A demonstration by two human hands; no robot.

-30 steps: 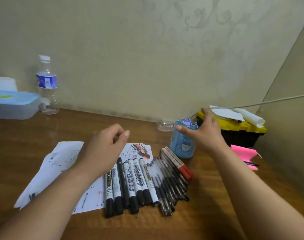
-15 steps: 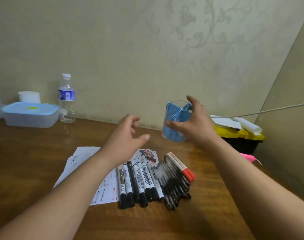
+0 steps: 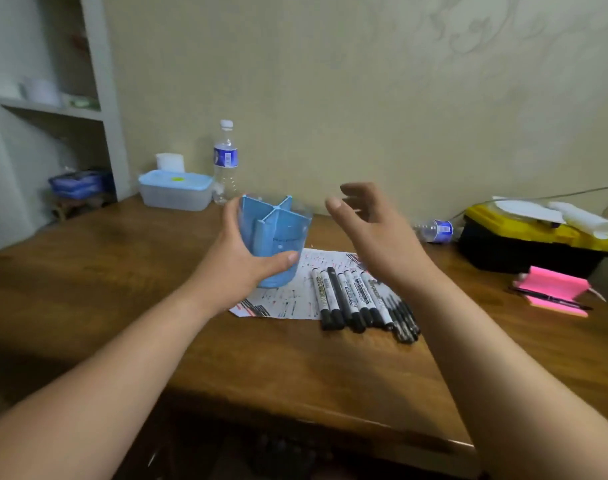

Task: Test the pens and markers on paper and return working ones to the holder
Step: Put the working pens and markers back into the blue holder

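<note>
My left hand (image 3: 236,258) grips the blue pen holder (image 3: 278,233), a cup with a cross divider inside, held just above the scribbled paper (image 3: 292,292). The holder's compartments look empty. My right hand (image 3: 375,230) hovers to its right with fingers spread, holding nothing. A row of black-capped white markers (image 3: 347,299) lies on the paper's right part, and thin black pens (image 3: 404,320) lie beside them, partly hidden by my right forearm.
A wooden table (image 3: 122,278) carries a lidded blue box (image 3: 174,190), an upright water bottle (image 3: 225,161), a fallen small bottle (image 3: 435,230), a yellow-and-black toolbox (image 3: 524,244) and pink sticky notes (image 3: 551,289) with a pen. Shelves stand at the left.
The holder passed from my right hand to my left hand and moved left over the paper. My right hand let go and opened. The view swung left.
</note>
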